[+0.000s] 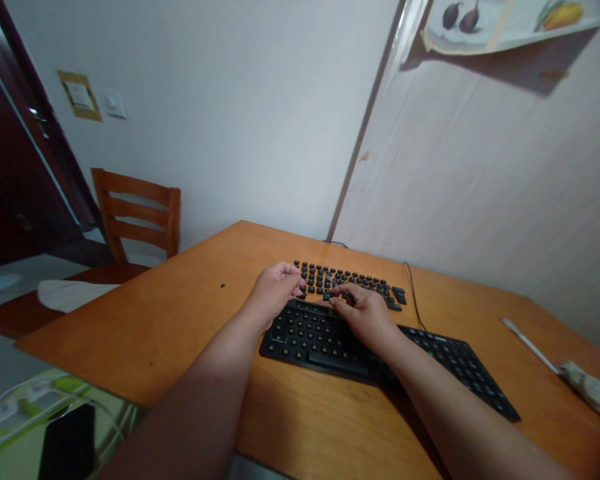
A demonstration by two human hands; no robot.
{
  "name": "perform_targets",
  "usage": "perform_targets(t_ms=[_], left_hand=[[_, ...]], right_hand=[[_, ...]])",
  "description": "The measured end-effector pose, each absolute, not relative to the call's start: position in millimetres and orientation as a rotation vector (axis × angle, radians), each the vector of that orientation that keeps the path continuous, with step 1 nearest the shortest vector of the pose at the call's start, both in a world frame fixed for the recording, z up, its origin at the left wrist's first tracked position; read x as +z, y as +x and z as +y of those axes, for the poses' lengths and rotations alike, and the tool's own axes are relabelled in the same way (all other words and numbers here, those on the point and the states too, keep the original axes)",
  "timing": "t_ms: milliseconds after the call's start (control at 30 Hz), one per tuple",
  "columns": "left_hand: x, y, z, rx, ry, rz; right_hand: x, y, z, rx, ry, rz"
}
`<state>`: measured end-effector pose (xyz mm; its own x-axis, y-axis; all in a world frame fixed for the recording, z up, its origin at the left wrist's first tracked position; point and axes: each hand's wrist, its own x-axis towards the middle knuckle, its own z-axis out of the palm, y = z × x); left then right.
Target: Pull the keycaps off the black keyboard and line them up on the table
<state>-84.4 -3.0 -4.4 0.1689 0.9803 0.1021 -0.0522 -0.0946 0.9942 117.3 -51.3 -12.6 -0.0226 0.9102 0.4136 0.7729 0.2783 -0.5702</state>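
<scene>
A black keyboard (pixel 320 340) lies on the wooden table, with bare key stems showing on its left part. Behind it, loose black keycaps (pixel 365 279) stand in rows. My left hand (pixel 279 287) is closed in a pinch at the left end of these rows, above the keyboard's upper left corner; what its fingertips hold, if anything, is too small to make out. Over the keyboard's back edge, my right hand (pixel 363 313) is closed on a thin metal wire tool (pixel 331 280) whose prongs point up and left. A black keycap (pixel 328 295) sits by its fingertips.
One small black piece (pixel 223 286) lies alone on the table (pixel 195 307) at left. A cable (pixel 415 300) runs behind the keyboard. A white stick (pixel 530 343) and a crumpled cloth (pixel 587 387) lie at right. A chair (pixel 137 213) and a phone (pixel 69 440) are at left.
</scene>
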Motion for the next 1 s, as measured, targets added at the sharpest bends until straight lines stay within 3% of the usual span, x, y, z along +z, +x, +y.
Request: perform_targets(t_ms=[1000], left_hand=[[-6.9,-87.4,1.5,1.235,1.292,1.157]], right_hand=[[-16.9,96.7,4.6,0.341,-1.918,-1.955]])
